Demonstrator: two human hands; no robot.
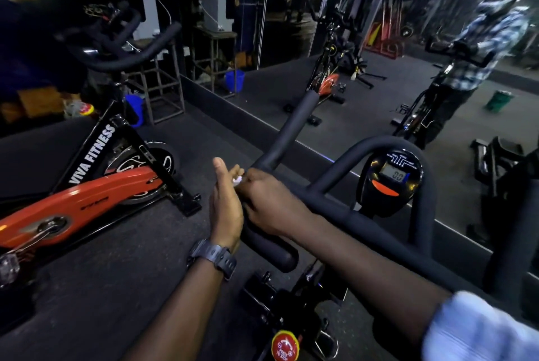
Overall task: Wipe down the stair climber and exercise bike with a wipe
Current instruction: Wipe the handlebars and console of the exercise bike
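I stand at an exercise bike whose black padded handlebar (pixel 294 124) runs from the lower middle up to the centre. Its console (pixel 392 179) with a small display reading 00 sits inside the curved bar on the right. My right hand (pixel 268 200) is curled over the handlebar and pinches a small white wipe (pixel 237 179), of which only a corner shows. My left hand (pixel 226 206), with a black watch on the wrist, lies against the bar's left side, thumb raised, fingers touching the wipe. A red stop knob (pixel 285 346) sits at the bottom.
A second bike (pixel 87 194), orange and black, marked VIVA FITNESS, stands close on the left. A wall mirror (pixel 408 54) ahead reflects the bikes and me. A blue bucket (pixel 134 109) and a metal stand (pixel 163 89) sit by the wall. Dark rubber floor lies between the bikes.
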